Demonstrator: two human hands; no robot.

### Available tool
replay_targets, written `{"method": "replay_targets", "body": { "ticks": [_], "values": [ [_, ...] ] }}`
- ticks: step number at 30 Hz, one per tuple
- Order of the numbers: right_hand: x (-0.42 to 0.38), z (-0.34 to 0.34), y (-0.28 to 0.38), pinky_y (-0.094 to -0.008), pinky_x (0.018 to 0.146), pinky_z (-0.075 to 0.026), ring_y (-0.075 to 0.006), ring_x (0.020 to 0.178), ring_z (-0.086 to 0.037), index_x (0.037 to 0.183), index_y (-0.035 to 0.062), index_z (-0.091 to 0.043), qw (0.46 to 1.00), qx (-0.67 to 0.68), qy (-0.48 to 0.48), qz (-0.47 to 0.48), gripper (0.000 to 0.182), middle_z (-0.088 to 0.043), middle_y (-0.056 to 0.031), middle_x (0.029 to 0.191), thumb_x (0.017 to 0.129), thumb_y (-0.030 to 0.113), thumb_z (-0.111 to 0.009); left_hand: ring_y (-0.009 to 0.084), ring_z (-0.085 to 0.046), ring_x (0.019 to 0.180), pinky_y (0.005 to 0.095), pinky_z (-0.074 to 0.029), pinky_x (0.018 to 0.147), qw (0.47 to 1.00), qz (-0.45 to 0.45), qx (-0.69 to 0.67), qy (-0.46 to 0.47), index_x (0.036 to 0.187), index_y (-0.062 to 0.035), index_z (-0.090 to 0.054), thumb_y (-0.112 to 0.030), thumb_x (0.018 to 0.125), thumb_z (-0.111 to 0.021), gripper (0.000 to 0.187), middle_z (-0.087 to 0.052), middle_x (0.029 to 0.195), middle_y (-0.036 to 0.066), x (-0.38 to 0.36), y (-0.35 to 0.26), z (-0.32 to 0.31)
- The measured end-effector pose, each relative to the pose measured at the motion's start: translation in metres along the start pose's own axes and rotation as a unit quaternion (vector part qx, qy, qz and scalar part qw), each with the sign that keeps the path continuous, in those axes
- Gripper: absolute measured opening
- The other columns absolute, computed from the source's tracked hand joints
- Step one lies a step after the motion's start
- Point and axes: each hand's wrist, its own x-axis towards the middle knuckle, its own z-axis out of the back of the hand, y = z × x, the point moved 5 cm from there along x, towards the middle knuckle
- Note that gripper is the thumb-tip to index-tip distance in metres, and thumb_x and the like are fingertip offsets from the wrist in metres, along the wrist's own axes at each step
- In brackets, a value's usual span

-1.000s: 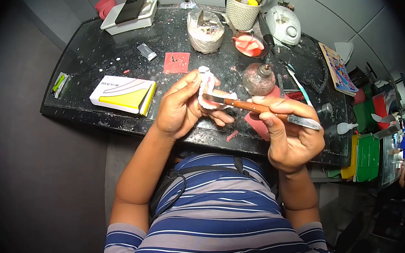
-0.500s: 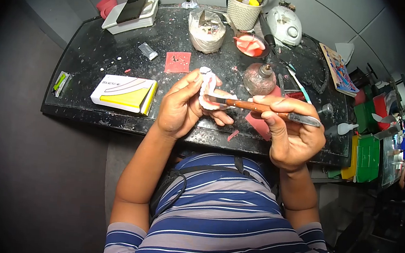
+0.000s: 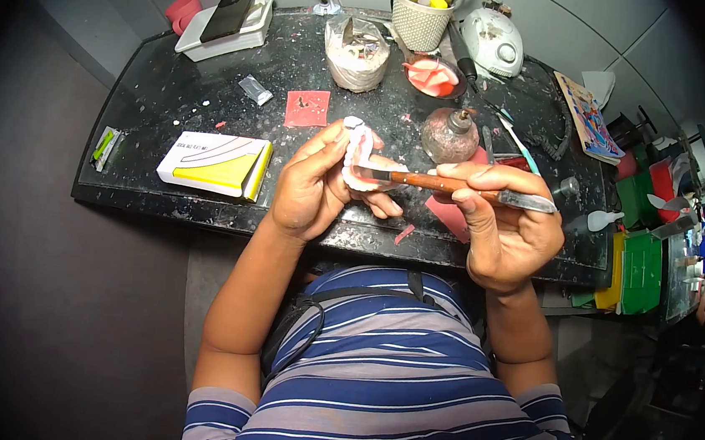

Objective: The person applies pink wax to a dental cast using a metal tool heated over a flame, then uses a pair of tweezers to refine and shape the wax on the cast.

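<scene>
My left hand point(image 3: 312, 185) holds a white and pink dental model point(image 3: 356, 157) upright between thumb and fingers, above the front of the black table. Its row of teeth faces left. In my right hand point(image 3: 520, 226) is a wooden-handled wax knife point(image 3: 435, 182), pinched between thumb and fingers. The knife lies nearly level, and its dark left end touches or overlaps the pink lower part of the model; contact is hard to tell. Its wide metal end sticks out to the right. Under the knife, a pink wax sheet point(image 3: 451, 218) rests on the table.
On the black table point(image 3: 178, 104) stand a glass burner point(image 3: 449, 136), a bowl of pink wax point(image 3: 434, 78), a plastic-lined tub point(image 3: 355, 63), and a white-yellow box point(image 3: 215, 163). Behind are a holed cup point(image 3: 420, 23) and white device point(image 3: 494, 44). Green bins point(image 3: 641, 275) stand right.
Both hands, with the model and the knife, have shifted very slightly to the left in view. The grips look the same.
</scene>
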Motion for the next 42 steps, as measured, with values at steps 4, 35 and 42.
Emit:
{"method": "replay_targets", "body": {
  "ticks": [4, 35, 42],
  "values": [
    [-0.002, -0.001, 0.002, -0.0399, 0.088, -0.063, -0.0314, 0.099, -0.073, 0.108, -0.0071, -0.056, 0.998, -0.029, 0.048, 0.014, 0.015, -0.07, -0.0255, 0.102, 0.095, -0.007, -0.064, 0.048, -0.073, 0.081, 0.052, -0.064, 0.07, 1.0, 0.001, 0.005, -0.015, 0.127, 0.0041, -0.046, -0.027, 0.11, -0.035, 0.037, -0.068, 0.112, 0.033, -0.001, 0.0, 0.0],
    [0.004, 0.096, -0.067, -0.0342, 0.072, -0.067, -0.0266, 0.09, -0.075, 0.11, -0.0054, -0.06, 0.965, 0.084, -0.219, -0.12, 0.014, -0.072, -0.0242, 0.106, 0.1, 0.004, -0.064, 0.0466, -0.055, 0.131, 0.0566, -0.048, 0.11, 0.964, -0.18, 0.196, -0.025, 0.152, -0.0171, -0.016, -0.005, 0.088, -0.077, 0.089, -0.042, 0.144, 0.028, -0.001, -0.006, -0.027],
    [0.002, 0.094, -0.068, -0.0347, 0.074, -0.067, -0.0252, 0.091, -0.074, 0.111, -0.0057, -0.061, 0.966, 0.09, -0.205, -0.13, 0.016, -0.072, -0.0236, 0.107, 0.1, 0.005, -0.065, 0.0269, -0.046, 0.139, 0.0416, -0.041, 0.117, 0.934, -0.147, 0.324, -0.018, 0.152, -0.0055, -0.025, 0.013, 0.079, -0.075, 0.091, -0.041, 0.15, 0.02, -0.003, 0.003, -0.032]
  ]
}}
